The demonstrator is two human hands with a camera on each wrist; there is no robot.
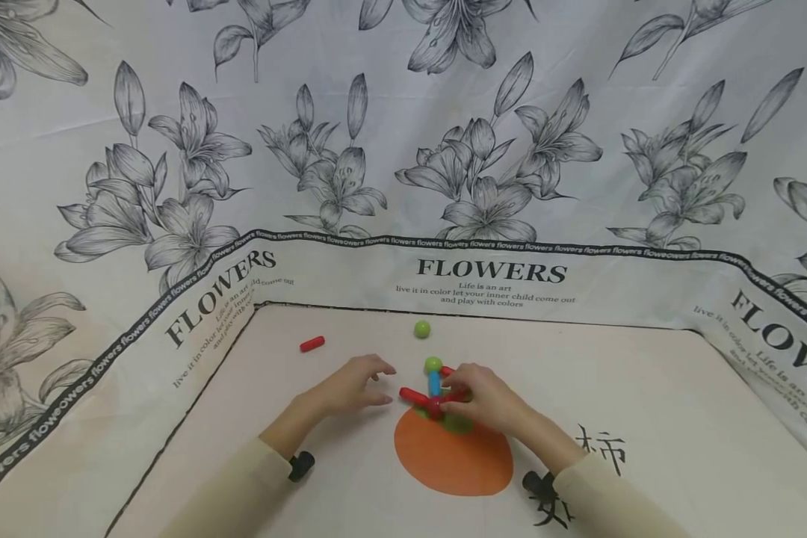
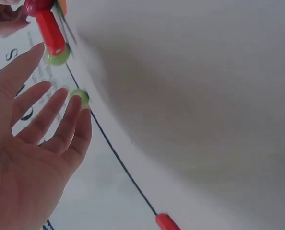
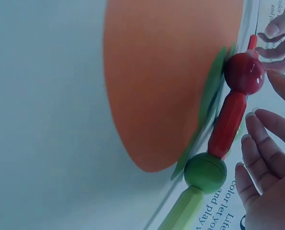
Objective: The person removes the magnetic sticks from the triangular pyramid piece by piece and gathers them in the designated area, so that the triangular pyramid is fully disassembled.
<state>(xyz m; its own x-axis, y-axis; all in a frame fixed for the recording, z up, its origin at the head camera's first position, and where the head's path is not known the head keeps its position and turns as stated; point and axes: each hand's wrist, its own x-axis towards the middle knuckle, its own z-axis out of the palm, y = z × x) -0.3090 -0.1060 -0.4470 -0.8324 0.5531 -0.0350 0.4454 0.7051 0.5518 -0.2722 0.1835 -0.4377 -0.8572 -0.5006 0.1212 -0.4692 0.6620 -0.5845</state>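
Observation:
A toy assembly of sticks and balls lies over the top of the printed orange fruit. Its dark red ball joins a red stick, which leads to a dark green ball and a light green stick. In the head view a blue stick runs from the red ball to a light green ball, and another red stick points left. My right hand is over the assembly, thumb tip at the red ball, fingers loosely bent. My left hand, fingers spread, holds nothing beside the left-pointing stick.
A loose light green ball lies farther back on the cloth. To the left is a loose red stick. Printed cloth walls rise at the back and both sides. Black characters are printed at the right.

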